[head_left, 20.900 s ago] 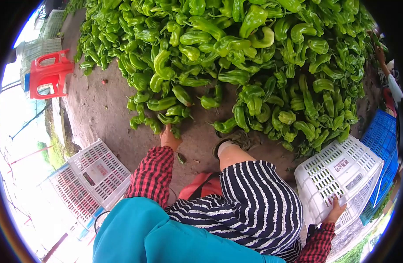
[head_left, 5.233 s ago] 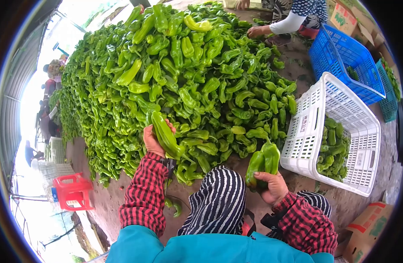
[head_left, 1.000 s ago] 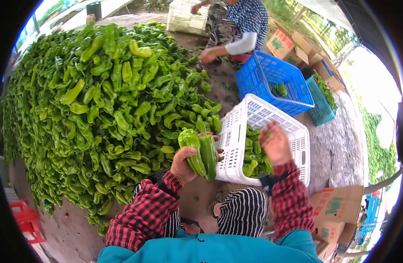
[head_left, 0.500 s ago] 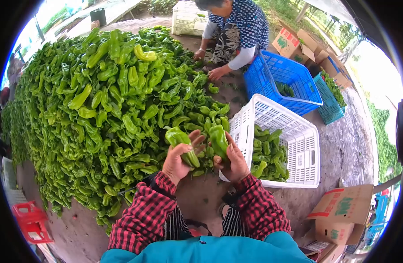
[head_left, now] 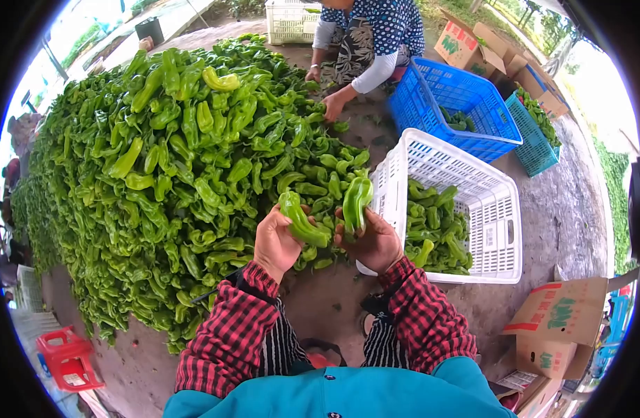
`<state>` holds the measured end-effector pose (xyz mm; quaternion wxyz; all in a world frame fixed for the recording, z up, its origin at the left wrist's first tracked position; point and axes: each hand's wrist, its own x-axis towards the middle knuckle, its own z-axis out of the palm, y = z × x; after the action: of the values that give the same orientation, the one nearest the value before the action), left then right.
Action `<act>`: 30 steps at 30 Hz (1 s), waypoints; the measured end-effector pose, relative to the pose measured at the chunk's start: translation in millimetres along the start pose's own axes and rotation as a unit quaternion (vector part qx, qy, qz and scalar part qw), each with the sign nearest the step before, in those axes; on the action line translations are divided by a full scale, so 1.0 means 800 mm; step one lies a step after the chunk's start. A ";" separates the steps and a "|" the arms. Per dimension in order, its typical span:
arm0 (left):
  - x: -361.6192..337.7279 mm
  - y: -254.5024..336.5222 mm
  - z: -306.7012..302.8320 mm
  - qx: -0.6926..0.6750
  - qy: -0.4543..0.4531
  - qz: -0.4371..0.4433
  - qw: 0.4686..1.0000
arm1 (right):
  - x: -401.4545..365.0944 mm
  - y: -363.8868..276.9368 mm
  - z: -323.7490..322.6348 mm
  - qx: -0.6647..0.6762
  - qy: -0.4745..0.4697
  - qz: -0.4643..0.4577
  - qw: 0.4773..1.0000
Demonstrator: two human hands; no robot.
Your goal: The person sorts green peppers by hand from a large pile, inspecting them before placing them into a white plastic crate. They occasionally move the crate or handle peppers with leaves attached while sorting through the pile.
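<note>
Peppers (head_left: 302, 221) — left hand (head_left: 276, 244), right hand (head_left: 371, 242)

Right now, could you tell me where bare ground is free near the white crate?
Bare concrete right of the white crate, toward the cardboard boxes. Crowded: between pepper pile and crate, where left hand and right hand hold peppers.

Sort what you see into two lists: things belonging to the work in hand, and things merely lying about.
Work in hand:
- left hand gripping a bent pepper
- right hand gripping an upright pepper
- pepper pile
- white crate, partly filled with peppers

Lying about:
- blue crate, near another person
- teal crate
- cardboard boxes
- red stool
</note>
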<state>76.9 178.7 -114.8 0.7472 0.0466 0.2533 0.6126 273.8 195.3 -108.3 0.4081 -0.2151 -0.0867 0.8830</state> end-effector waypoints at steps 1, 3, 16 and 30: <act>-0.001 0.002 0.000 0.003 0.004 0.000 1.000 | 0.003 -0.001 -0.002 -0.006 0.005 0.013 1.000; -0.001 0.001 0.003 0.008 0.008 0.008 1.000 | 0.003 0.002 -0.005 -0.023 0.008 0.016 1.000; 0.001 -0.009 0.001 -0.001 0.036 -0.076 0.996 | 0.001 0.007 -0.001 -0.070 0.032 0.044 0.996; 0.004 -0.022 -0.001 0.111 -0.026 -0.054 0.992 | 0.004 0.025 -0.006 -0.059 -0.092 0.076 0.991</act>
<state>92.5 177.2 -123.2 0.7758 0.1315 0.3023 0.5379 260.3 184.6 -120.6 0.3168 -0.1624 -0.1598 0.9207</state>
